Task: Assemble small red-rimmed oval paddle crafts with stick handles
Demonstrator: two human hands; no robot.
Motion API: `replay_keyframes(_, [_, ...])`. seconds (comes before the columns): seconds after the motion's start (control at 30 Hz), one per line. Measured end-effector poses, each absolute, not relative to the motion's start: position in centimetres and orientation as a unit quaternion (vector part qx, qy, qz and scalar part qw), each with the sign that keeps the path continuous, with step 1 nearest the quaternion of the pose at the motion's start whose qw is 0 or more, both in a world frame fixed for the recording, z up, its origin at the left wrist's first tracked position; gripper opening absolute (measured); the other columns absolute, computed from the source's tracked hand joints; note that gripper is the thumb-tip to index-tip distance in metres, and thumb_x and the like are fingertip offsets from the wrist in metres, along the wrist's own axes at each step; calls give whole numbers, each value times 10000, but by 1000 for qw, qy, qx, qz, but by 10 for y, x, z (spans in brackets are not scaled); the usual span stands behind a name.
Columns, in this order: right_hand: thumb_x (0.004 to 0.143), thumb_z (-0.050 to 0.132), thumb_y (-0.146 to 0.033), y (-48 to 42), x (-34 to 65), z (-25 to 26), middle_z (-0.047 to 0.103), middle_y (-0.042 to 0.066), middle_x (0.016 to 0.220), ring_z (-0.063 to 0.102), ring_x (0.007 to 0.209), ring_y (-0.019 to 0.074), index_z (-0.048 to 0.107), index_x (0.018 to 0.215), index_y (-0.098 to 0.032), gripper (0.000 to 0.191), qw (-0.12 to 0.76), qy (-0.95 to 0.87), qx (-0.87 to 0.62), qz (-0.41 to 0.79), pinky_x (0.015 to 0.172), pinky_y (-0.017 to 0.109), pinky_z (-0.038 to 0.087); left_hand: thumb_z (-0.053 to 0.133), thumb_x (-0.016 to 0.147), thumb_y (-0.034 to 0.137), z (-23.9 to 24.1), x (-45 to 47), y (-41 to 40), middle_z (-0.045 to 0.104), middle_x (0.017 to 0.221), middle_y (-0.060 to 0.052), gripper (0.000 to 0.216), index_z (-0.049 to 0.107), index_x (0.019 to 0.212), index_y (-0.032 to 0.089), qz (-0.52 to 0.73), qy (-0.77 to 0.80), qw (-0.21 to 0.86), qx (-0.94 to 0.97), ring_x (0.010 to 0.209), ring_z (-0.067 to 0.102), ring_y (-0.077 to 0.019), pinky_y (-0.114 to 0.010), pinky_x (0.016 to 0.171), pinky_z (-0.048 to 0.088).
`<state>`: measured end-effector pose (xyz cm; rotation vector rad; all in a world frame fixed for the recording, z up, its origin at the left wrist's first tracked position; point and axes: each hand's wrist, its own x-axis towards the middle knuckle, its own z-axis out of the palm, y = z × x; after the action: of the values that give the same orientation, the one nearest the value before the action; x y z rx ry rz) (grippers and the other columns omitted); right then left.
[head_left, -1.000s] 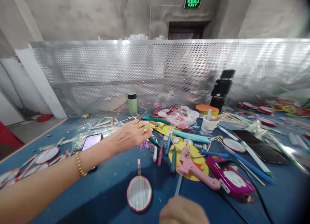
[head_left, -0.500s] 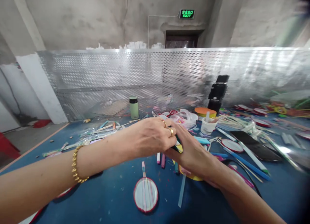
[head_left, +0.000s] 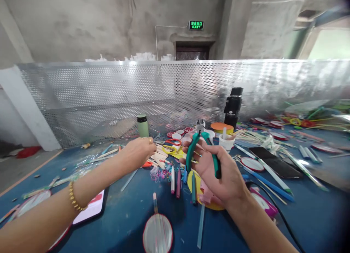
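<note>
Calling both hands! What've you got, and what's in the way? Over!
Right hand: holding green-handled metal pliers, jaws up. Left hand: beside pale flat wooden sticks, grip unclear. Right hand partly blocks view of pink plastic glue gun.

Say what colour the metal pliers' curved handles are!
The handles are green and black, clearest in the head view.

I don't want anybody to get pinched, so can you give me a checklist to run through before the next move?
1. Green-handled metal pliers held in the right hand: ok.
2. Left hand apart from the pliers: ok.
3. Left hand holding nothing: cannot tell; its grasp is hidden.
4. Round, white, red-rimmed paddle lying on the blue table: ok.
5. Pink plastic glue gun fully visible: not ok; the right hand covers part.
</note>
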<state>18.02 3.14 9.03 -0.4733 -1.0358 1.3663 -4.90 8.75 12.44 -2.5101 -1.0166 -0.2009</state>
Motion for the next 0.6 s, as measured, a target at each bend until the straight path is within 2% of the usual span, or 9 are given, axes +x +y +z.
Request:
replay_keyframes(0.17, [852,441,-294,29,177,85,677,78,949,647,855,232,591,947,-206,198,581,-426,-202,663,714,413,542,496,862,144,68,-53,132,682,844,-58,212,697,818,194,-74,-372,128,-916,809,621,-191,-287,710,458])
replay_keyframes(0.3, [854,493,-293,30,178,75,669,78,934,635,848,227,618,913,-193,171,601,-420,-202,650,633,341,541,513,839,135,52,-30,157,708,833,-47,214,718,800,182,-106,-371,54,-921,823,628,-181,-270,730,446])
replay_keyframes(0.5, [839,546,-267,28,183,75,664,68,925,622,846,218,637,957,-185,170,631,-403,-207,630,668,331,540,581,768,141,31,-15,175,713,795,-25,161,729,735,193,-75,-369,6,-927,825,618,-176,-257,736,432])
replay_keyframes(0.6, [841,543,-277,26,182,75,664,74,905,622,840,219,653,951,-177,185,619,-401,-214,640,693,342,538,591,775,164,23,-14,178,716,803,-26,144,727,746,202,-59,-360,29,-930,834,620,-188,-270,736,430])
